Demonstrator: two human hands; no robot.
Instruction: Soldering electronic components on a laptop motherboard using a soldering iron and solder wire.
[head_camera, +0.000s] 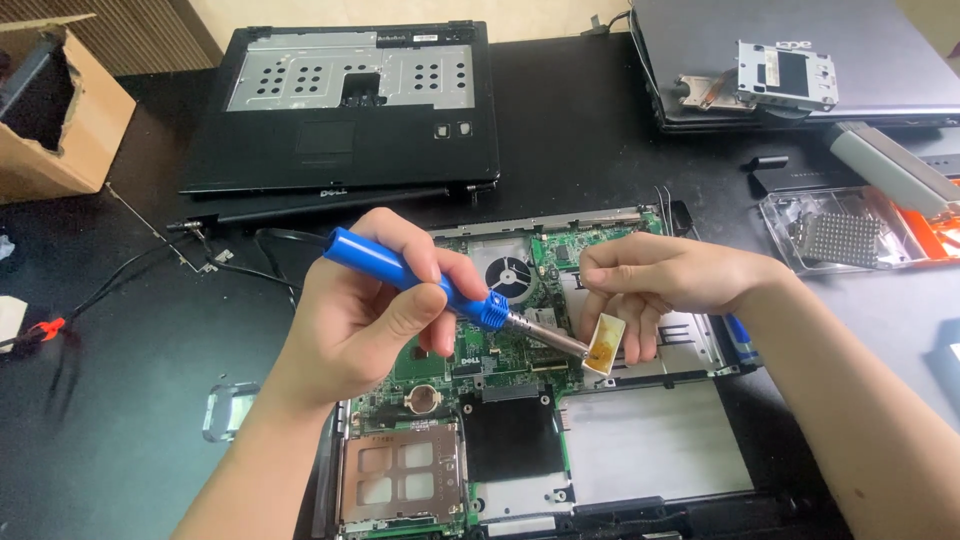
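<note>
My left hand (365, 305) grips a blue-handled soldering iron (420, 280) like a pen, its metal tip pointing right and down. The tip dips into a small white tub of amber flux (605, 345), which my right hand (655, 285) pinches between thumb and fingers. Both hands hover over an opened laptop base (640, 450) with a green motherboard (500, 345), a round cooling fan (510, 273) and a coin cell (425, 398) exposed.
A black laptop palm-rest cover (340, 110) lies at the back. Behind on the right sits a grey laptop (800, 60) with a metal bracket. A clear plastic tray (850, 230), a cardboard box (50, 110) and loose black cables (150, 265) flank the work.
</note>
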